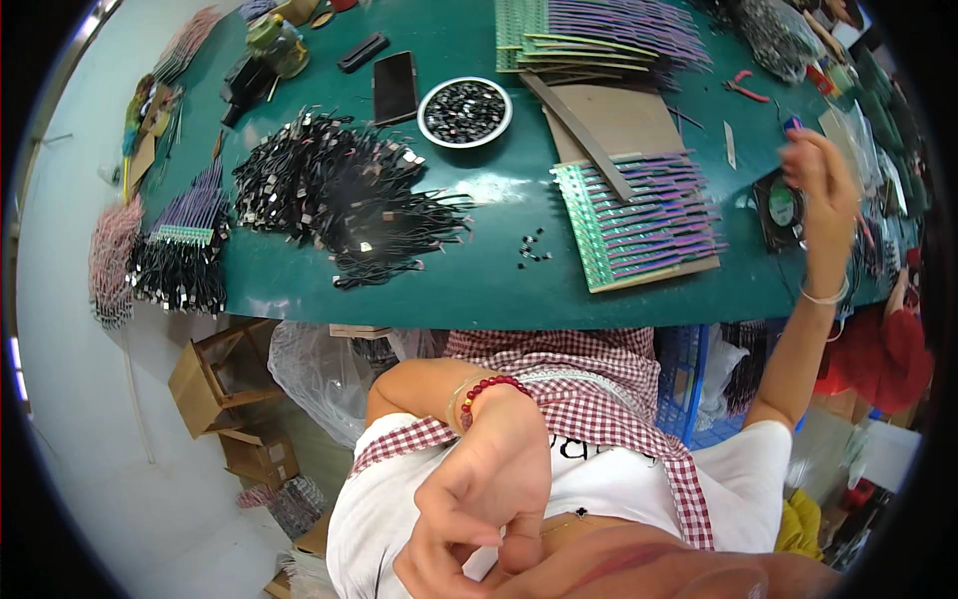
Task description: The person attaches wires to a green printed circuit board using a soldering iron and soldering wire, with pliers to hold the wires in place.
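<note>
My left hand (489, 479), with a red bead bracelet (489, 387) on its wrist, is raised close to the camera in front of my white shirt. Its fingers are curled in; whatever they hold, if anything, is hidden. My right hand (826, 190) hangs over the right end of the green table, its fingers smeared by motion. A small blue object (793, 124) shows at its fingertips; whether it is held I cannot tell. Beside that hand lies a round-centred black item (781, 210). Purple-green strips (649, 215) lie in a row on cardboard, under a metal ruler (584, 140).
Black cords with small metallic tips (329, 190) are heaped on the left. A white bowl (424, 118) of small dark pieces stands behind, beside a phone (395, 88). More strips (599, 40) are stacked at the back, near red-handled pliers (746, 88). Tiny black bits (536, 247) lie near the front edge.
</note>
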The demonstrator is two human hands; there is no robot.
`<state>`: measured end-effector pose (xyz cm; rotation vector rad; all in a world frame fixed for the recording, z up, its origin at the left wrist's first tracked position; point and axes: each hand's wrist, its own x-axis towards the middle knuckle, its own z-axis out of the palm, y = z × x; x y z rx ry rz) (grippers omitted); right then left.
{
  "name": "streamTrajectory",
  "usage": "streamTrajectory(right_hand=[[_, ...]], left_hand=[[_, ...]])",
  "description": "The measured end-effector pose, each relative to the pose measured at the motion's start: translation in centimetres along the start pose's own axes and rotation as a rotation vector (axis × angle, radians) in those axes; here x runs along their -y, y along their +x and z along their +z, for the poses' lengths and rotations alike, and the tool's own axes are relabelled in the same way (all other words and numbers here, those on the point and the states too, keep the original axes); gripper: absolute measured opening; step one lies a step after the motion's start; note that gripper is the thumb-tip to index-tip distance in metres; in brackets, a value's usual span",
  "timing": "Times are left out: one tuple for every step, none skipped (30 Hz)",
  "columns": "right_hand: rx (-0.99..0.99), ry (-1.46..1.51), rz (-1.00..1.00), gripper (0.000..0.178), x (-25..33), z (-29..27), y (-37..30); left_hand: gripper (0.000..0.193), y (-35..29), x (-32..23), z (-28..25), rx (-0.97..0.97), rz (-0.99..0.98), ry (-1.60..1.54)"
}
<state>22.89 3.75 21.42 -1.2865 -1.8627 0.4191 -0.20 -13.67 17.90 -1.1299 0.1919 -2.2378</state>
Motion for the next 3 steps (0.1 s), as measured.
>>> streamTrajectory(right_hand=[[0.110,0.027,-0.106,0.024,3.1,3.8,1.1],[0.246,-0.003,-0.202,0.022,5.7,7.2,2.2],[0.363,0.013,-0.319,0.020,7.0,10.5,3.6]], left_hand=[[0.030,0.5,0.3,-1.2,0.056,-0.017,0.010],[0.030,1.0,0.6,-2.4,0.109,-0.037,0.017],[0.030,1.5,0.9,-3.1,0.103,-0.030,0.025]])
